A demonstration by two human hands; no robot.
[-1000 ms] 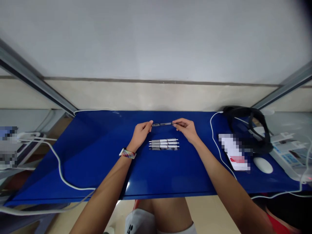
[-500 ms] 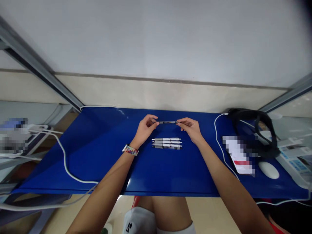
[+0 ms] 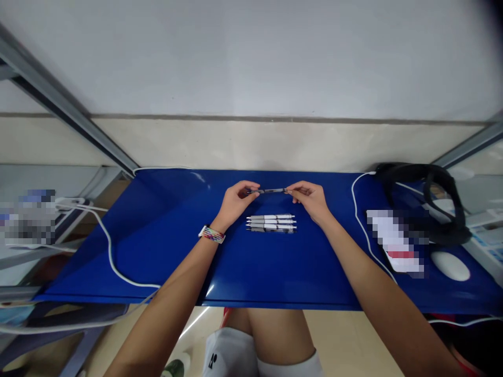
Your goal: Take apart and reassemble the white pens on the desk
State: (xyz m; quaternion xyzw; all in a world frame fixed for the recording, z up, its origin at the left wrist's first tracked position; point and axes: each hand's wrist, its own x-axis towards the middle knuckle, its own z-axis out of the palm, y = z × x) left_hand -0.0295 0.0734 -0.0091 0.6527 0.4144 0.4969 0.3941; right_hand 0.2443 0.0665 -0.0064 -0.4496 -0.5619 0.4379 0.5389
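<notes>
Between my two hands a dark pen with a clear-looking barrel (image 3: pixel 272 191) lies crosswise, near the far side of the blue desk. My left hand (image 3: pixel 237 200) pinches its left end between thumb and fingers. At the other end, the fingertips of my right hand (image 3: pixel 310 199) are closed on it. Just below, several pens (image 3: pixel 271 221) lie side by side in a neat row, parallel to the held one. Most are white with grey grips; the nearest one (image 3: pixel 271 228) is dark and see-through.
The blue desk (image 3: pixel 157 251) meets the wall at the back. On the right are a blurred phone (image 3: pixel 396 243), a white mouse (image 3: pixel 450 265), a black headset-like band (image 3: pixel 428 238) and a white cable (image 3: pixel 359 214). Another white cable (image 3: pixel 112 251) runs over the left side.
Both hands keep hold of the pen, which is now slightly tilted, its right end a little higher. The whole view has shifted a little; the row of pens lies as before.
</notes>
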